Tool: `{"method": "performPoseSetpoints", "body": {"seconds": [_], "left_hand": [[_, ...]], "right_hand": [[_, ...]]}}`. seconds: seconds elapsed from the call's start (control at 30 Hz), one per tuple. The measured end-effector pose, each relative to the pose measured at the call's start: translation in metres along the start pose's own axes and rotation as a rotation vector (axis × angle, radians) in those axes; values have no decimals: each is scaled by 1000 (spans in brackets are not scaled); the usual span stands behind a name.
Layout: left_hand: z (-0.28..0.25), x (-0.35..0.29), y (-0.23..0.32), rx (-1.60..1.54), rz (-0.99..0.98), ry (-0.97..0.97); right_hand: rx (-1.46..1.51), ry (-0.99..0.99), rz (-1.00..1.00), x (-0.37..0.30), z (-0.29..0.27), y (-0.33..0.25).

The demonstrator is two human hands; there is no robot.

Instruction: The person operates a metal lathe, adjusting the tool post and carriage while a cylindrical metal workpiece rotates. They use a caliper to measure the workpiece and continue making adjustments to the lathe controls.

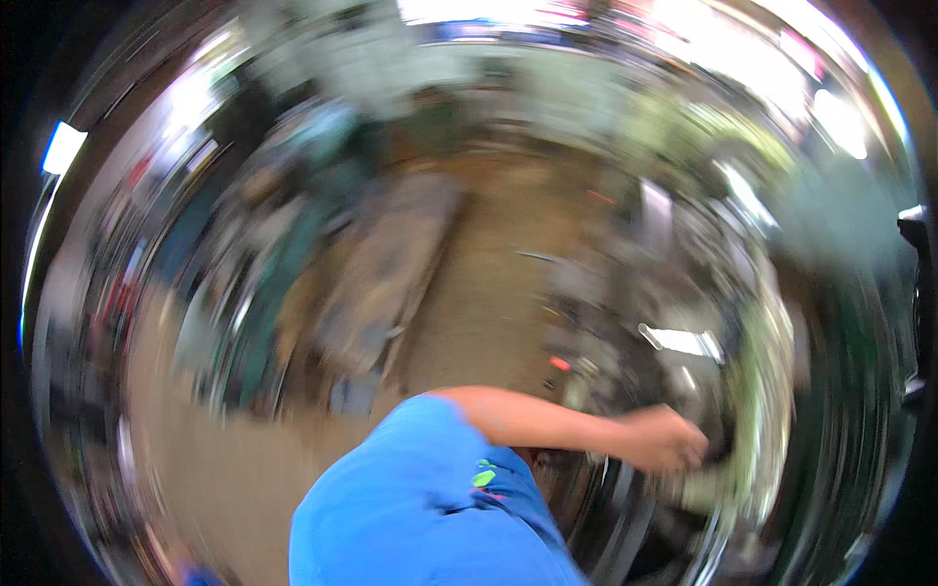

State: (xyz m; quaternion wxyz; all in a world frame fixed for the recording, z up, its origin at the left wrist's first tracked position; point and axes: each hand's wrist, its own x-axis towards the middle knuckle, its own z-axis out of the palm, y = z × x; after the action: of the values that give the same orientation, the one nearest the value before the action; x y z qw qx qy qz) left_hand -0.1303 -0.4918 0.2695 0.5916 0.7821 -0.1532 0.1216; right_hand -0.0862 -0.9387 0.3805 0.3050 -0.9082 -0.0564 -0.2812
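My left arm comes out of a blue sleeve (391, 479) and stretches across my body to the right. At its end, my left hand (661, 439) is closed, with the fingers curled in. Whether it grips anything is hidden by the fingers and the blur. Close around it stands a machine (674, 293) with dark and grey metal parts, smeared by motion. A bright shiny metal surface (684, 342) lies just beyond the hand. Contact between hand and machine cannot be made out. My right hand does not show.
A long, worn brown board or bench top (391, 264) lies left of the brown floor (489, 283). Farther left is a blurred green machine (269, 303). Yellow-green machine housing (762, 410) borders the right side. A pale wall (557, 88) and bright windows close off the back.
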Motion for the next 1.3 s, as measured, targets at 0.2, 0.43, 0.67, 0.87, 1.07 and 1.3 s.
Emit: {"method": "performPoseSetpoints", "body": {"seconds": [0.2, 0.43, 0.67, 0.87, 1.07, 1.3], "left_hand": [[66, -137, -33, -84, -650, 179], [143, -202, -77, -98, -785, 128], [150, -162, -59, 177, -557, -135], [115, -182, -61, 245, -547, 53], [86, -256, -78, 258, -716, 87], [46, -286, -104, 331, -809, 66]], "right_hand": [[-116, 441, 609, -153, -26, 150], [-312, 440, 1038, -321, 14, 270], [-107, 305, 1004, -328, 95, 261], [-200, 260, 957, -317, 117, 246], [-373, -25, 793, -305, 103, 239], [-441, -140, 824, -305, 94, 262]]}}
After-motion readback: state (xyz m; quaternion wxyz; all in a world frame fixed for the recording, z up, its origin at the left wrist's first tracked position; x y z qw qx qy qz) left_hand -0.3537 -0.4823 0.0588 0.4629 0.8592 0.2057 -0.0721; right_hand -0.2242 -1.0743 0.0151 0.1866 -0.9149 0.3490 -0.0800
